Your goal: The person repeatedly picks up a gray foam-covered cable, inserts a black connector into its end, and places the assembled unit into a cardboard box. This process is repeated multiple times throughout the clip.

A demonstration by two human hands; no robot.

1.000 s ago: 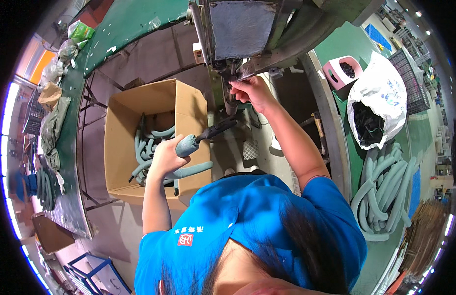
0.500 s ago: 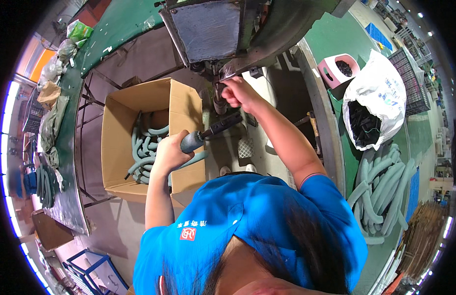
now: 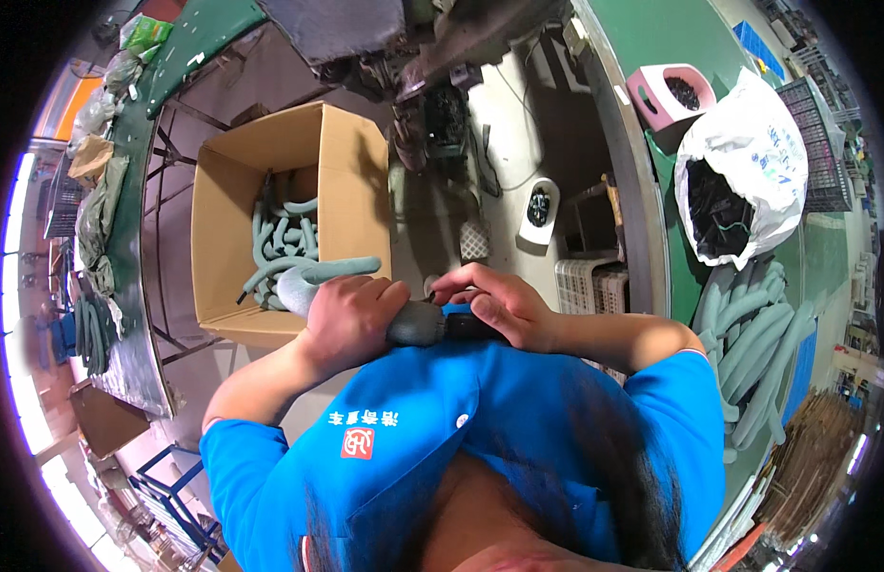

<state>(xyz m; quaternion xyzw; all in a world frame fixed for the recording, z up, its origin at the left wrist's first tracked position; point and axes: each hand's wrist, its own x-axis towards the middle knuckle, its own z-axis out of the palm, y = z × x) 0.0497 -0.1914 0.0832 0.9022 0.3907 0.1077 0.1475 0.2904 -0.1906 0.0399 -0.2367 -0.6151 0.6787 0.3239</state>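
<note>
Head view, looking straight down: both hands are in tight against the chest of the blue shirt [image 3: 432, 429]. Left hand [image 3: 351, 319] is closed around a grey foam tube [image 3: 418, 324], and the tube's pale end pokes out past the knuckles toward the box while its darker end runs right. Right hand [image 3: 499, 305] is curled over that darker end, fingers pinched down on it, so the one tube sits gripped between two fists, held level just in front of the collar.

Just beyond the left hand, one open cardboard box [image 3: 351, 200] on the floor, brown, rectangular, with a tangle of grey-green tubes [image 3: 280, 243] in it, too jumbled to count. Beyond the right hand, a white slatted crate [image 3: 594, 286].

Farther right, past the green worktop edge [image 3: 651, 191], a heap of longer grey tubes [image 3: 756, 334], one white sack [image 3: 747, 162] gaping open with dark contents, and one pink container [image 3: 670, 95]
</note>
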